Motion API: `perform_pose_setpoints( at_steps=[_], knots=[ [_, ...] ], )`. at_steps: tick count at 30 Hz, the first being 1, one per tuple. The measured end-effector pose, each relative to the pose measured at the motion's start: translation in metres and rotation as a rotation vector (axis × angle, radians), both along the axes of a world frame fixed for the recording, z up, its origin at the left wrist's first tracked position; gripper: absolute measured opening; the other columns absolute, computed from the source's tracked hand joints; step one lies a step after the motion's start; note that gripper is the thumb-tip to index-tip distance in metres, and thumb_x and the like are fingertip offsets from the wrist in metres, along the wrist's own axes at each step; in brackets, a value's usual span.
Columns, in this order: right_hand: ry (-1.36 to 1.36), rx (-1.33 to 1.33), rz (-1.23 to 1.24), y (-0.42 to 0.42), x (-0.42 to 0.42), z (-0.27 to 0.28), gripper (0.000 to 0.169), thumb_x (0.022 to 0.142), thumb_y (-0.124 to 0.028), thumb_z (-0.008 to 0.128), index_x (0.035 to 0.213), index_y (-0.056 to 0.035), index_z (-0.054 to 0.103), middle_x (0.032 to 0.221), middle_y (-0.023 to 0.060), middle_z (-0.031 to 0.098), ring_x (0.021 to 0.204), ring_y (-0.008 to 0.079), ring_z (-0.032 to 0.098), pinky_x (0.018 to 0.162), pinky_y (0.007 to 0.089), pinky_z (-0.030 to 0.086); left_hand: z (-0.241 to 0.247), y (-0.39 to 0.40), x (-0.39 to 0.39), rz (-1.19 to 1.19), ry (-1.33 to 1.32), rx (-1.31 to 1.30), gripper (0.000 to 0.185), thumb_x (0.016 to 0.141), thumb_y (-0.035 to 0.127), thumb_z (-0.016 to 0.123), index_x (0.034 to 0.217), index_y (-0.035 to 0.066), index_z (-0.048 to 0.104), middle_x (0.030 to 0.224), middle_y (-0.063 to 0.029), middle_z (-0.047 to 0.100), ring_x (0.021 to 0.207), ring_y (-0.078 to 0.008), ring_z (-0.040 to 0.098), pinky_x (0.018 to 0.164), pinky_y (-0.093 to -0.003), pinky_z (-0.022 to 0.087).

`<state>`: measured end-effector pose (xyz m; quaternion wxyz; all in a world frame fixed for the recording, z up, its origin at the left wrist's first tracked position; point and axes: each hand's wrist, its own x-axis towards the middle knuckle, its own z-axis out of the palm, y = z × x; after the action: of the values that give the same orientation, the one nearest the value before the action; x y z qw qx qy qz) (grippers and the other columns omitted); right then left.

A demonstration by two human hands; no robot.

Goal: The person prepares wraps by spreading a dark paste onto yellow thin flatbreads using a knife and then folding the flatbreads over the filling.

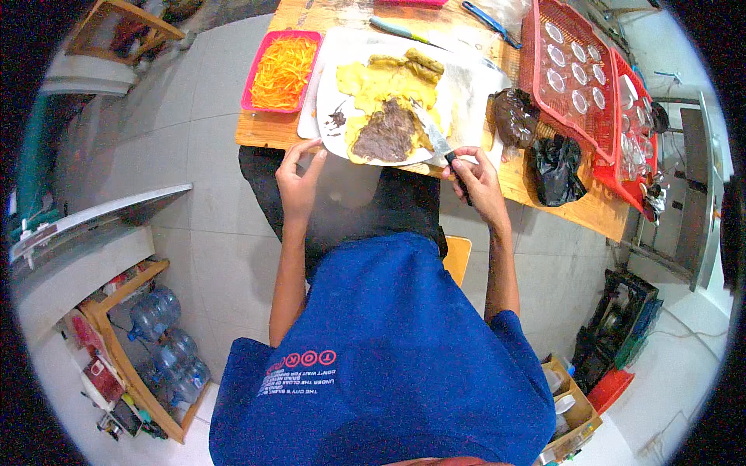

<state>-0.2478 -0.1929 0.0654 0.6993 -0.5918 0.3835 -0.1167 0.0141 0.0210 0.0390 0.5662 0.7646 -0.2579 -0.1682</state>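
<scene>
My right hand (479,183) grips the black handle of a knife (432,129), whose metal blade reaches over the plate and touches the food. A flat yellow sheet (364,87), perhaps egg or crepe, lies on the white plate (332,137), with a brown spread (386,134) over its near part. Greenish-brown rolls (422,63) lie at its far edge, and dark smears mark the plate's left side. My left hand (300,175) is at the plate's near left rim, thumb and forefinger apart. The plate rests on a white cutting board (469,110).
A pink tray of orange shreds (281,73) stands left on the wooden table (262,131). Beyond the plate lie a grey-green-handled knife (396,29) and a blue-handled tool (489,23). Black plastic bags (556,170) and red baskets (568,113) with clear cups occupy the right.
</scene>
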Motion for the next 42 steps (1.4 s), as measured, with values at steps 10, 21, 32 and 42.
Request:
perform_pose_setpoints(
  at_steps=[10,21,32,42],
  knots=[
    [0.218,0.062,0.004,-0.003,-0.045,0.030,0.019,0.101,-0.020,0.060,0.114,-0.0071,0.054,0.084,0.0047,0.071,0.048,0.0058,0.047,0.039,0.0225,0.035,0.000,0.003,-0.004,0.004,-0.040,0.054,0.023,0.087,0.009,0.072,0.109,0.002,0.072,0.105,-0.0068,0.071,0.098,-0.0159,0.063,0.088,-0.0292,0.046],
    [0.432,-1.078,-0.191,-0.046,0.052,-0.012,0.039,0.092,-0.002,0.057,0.130,0.0037,0.053,0.112,0.0250,0.059,0.106,0.0402,0.059,0.094,0.0457,0.047,0.013,-0.006,0.000,-0.024,-0.113,0.041,0.026,0.087,0.011,0.073,0.111,0.001,0.071,0.102,-0.0067,0.069,0.095,-0.0161,0.063,0.084,-0.0278,0.047],
    [0.524,-1.242,-0.210,-0.039,0.051,-0.044,0.040,0.085,-0.003,0.064,0.125,-0.0002,0.061,0.112,0.0229,0.058,0.104,0.0389,0.056,0.091,0.0462,0.049,0.025,-0.047,0.016,-0.164,-0.089,0.049,0.029,0.086,0.012,0.074,0.113,0.001,0.071,0.105,-0.0103,0.072,0.096,-0.0193,0.067,0.086,-0.0332,0.052],
    [0.250,-0.989,-0.098,-0.042,0.108,-0.020,0.018,0.086,-0.016,0.070,0.099,-0.0050,0.072,0.099,0.0162,0.069,0.089,0.0322,0.067,0.079,0.0436,0.053,0.016,-0.178,0.060,-0.690,-0.598,0.405,0.032,0.083,0.031,0.070,0.102,0.005,0.075,0.099,-0.0157,0.073,0.093,-0.0326,0.070,0.084,-0.0444,0.054]
  ],
)
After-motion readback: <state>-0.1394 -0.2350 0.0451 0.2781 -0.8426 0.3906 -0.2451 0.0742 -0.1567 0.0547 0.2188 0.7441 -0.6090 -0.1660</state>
